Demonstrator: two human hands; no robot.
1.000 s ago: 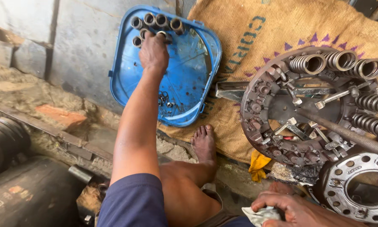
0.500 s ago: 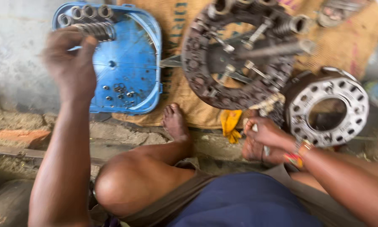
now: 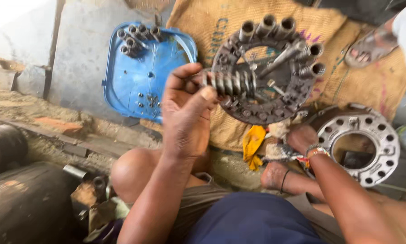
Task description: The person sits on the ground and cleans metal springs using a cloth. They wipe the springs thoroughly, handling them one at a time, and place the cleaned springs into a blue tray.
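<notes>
Now gripping a coil spring (image 3: 227, 83) in the left hand (image 3: 185, 108), fingers closed round it, over the round metal plate (image 3: 266, 72) on the sack (image 3: 370, 81), right hand (image 3: 302, 138) clutching a rag (image 3: 277, 151), likely needing seating among the far springs.

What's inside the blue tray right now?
The blue tray holds a cluster of coil springs at its top-left corner and small loose bolts mid-floor; the left hand hides its lower-right edge.

Blue tray (image 3: 167, 63) w/ springs, yellow rag (image 3: 252, 142), sandalled foot (image 3: 370, 45).
</notes>
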